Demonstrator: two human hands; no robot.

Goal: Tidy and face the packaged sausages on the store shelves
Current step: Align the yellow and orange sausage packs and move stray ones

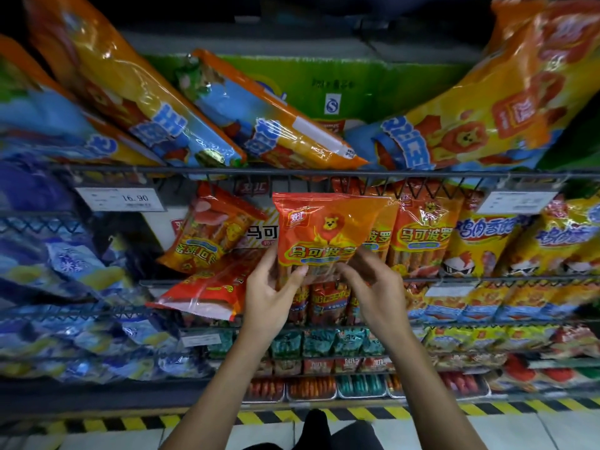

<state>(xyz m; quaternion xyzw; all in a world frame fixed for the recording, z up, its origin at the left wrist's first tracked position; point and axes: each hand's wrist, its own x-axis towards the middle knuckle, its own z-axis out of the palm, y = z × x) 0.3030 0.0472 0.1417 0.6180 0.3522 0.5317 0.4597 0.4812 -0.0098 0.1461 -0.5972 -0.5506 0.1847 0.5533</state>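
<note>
An orange-red sausage pack with a lion face (324, 232) stands upright in front of the middle wire shelf, label toward me. My left hand (271, 293) grips its lower left corner and my right hand (373, 284) grips its lower right edge. To the left, two similar red packs lie askew: one tilted (211, 235) and one lying flat with its end sticking out over the shelf edge (207, 292). On the right, matching packs (422, 235) stand upright in a row.
The top wire shelf (292, 173) holds large orange-and-blue packs (285, 125) leaning against a green carton (341, 82). Blue packs (65, 254) fill the left shelves, yellow packs (487, 241) the right. A price tag (121, 199) hangs at the left. Hazard tape (357, 414) marks the floor.
</note>
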